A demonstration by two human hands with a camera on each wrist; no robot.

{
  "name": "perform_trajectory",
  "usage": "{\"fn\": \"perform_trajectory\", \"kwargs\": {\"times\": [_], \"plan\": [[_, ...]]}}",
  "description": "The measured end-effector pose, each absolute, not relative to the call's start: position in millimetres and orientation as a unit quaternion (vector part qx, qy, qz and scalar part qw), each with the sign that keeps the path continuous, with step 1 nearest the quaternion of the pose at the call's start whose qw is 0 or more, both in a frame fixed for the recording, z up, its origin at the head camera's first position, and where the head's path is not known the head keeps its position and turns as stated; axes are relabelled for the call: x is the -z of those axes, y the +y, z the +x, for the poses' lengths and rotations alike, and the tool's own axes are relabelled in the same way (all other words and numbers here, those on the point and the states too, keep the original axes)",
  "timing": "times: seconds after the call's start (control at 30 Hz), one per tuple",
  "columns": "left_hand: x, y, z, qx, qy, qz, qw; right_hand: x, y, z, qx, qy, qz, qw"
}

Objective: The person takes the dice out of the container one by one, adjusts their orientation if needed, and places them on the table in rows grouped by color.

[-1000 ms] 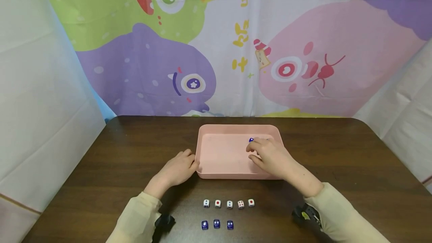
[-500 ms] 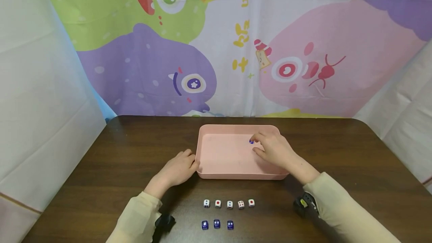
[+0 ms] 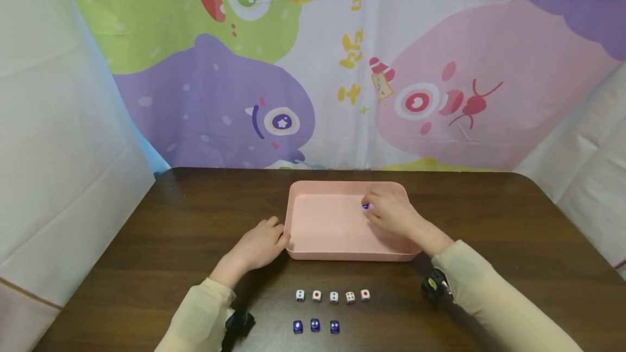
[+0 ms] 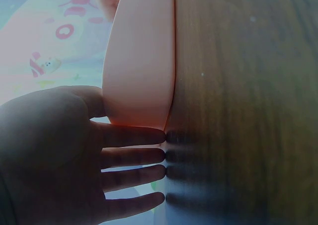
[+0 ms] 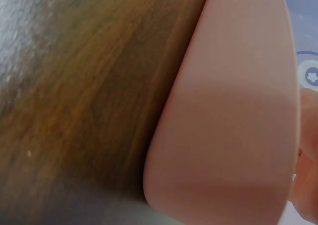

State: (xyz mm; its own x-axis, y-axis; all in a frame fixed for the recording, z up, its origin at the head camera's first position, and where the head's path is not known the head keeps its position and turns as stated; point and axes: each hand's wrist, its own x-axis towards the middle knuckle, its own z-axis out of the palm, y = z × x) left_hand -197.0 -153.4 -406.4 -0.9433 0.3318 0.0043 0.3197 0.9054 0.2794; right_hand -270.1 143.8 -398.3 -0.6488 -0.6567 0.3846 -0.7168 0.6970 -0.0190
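Observation:
Inside the pink tray (image 3: 323, 227), toward its right side, my right hand (image 3: 391, 212) pinches a blue die (image 3: 365, 206) between its thumb and fingertips. Most of that die is covered by the fingers. In the right wrist view the tray's outer wall hides much of the hand. At the tray's left side, my left hand (image 3: 260, 243) touches the wall with thumb and index finger. The left wrist view shows its fingers (image 4: 134, 178) straight and spread, tips down at the wooden table (image 4: 238, 106).
In front of the tray lies a row of several white dice (image 3: 334, 297). Nearer the front edge, three blue dice (image 3: 315, 325) form a second row. A cartoon-printed curtain (image 3: 215, 102) hangs behind the table, and white cloth (image 3: 63, 140) closes off the sides.
My right hand has moved up over the blue die in the tray, and its thumb and fingers have closed on it. The left hand stays at the tray's left side.

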Motion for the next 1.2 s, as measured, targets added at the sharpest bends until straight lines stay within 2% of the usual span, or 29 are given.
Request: {"fn": "perform_trajectory", "kwargs": {"times": [0.47,0.8,1.2], "plan": [[408,-154,-198,-0.143,0.976,0.160,0.023,405,143,-280,-0.084,-0.917,0.363,0.142],[409,-154,-198,-0.143,0.976,0.164,0.019,408,145,-289,-0.057,-0.932,0.347,0.087],[408,-153,-198,-0.143,0.976,0.162,0.024,411,145,-290,-0.061,-0.940,0.327,0.074]]}}
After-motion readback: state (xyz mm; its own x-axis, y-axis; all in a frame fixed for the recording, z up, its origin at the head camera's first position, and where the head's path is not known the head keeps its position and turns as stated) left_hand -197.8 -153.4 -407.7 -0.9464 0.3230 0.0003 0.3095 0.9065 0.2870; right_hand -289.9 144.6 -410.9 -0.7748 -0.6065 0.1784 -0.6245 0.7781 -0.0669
